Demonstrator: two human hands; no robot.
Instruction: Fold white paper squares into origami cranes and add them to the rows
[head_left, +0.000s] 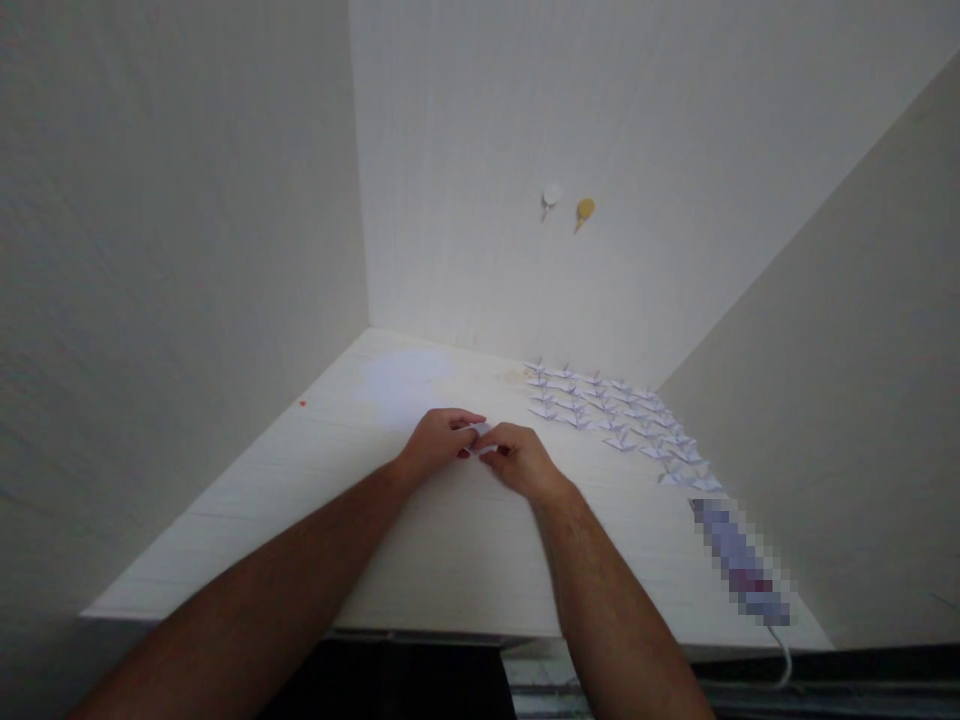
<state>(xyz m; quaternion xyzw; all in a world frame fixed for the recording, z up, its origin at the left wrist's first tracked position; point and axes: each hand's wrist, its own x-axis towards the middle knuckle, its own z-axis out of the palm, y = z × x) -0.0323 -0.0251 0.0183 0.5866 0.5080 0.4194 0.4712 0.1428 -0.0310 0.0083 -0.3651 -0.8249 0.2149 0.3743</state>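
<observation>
My left hand (437, 440) and my right hand (520, 458) meet over the middle of a pale wooden table (420, 560). Between their fingertips both pinch a small white piece of folded paper (480, 432), held low over the tabletop. Most of the paper is hidden by my fingers. Both forearms reach in from the bottom of the view.
Several small folded paper cranes (615, 415) lie in rows at the back right of the table. A blurred long object (739, 562) with a cable lies at the right front edge. Walls enclose the table on three sides; two round hooks (568, 207) sit on the back wall.
</observation>
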